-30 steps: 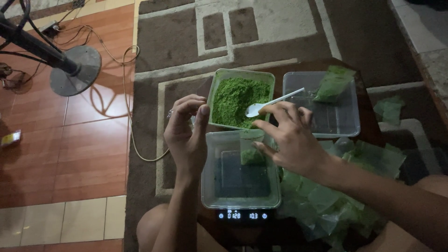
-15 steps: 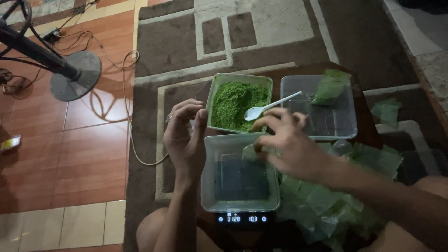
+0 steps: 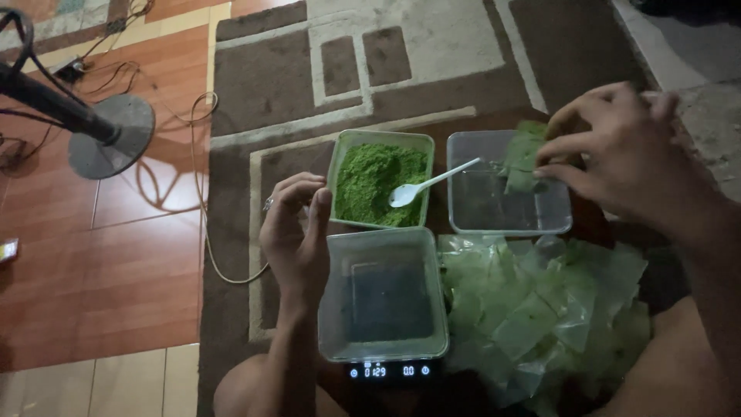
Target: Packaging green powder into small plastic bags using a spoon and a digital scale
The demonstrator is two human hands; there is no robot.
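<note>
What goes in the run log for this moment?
right hand: holds bag over far tub | left hand: raised, nothing held | scale tub: empty

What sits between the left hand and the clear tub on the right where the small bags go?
In the head view, the rectangular tub of green powder with a white plastic spoon separates left hand from clear tub.

right hand (image 3: 625,147) – fingers pinch a small green-filled bag (image 3: 523,158) over the far clear tub (image 3: 509,216) | left hand (image 3: 295,232) – curled, empty, beside the tub of green powder (image 3: 380,181) | white spoon (image 3: 428,184) rests in powder | empty tub (image 3: 384,344) sits on scale (image 3: 386,371)
</note>
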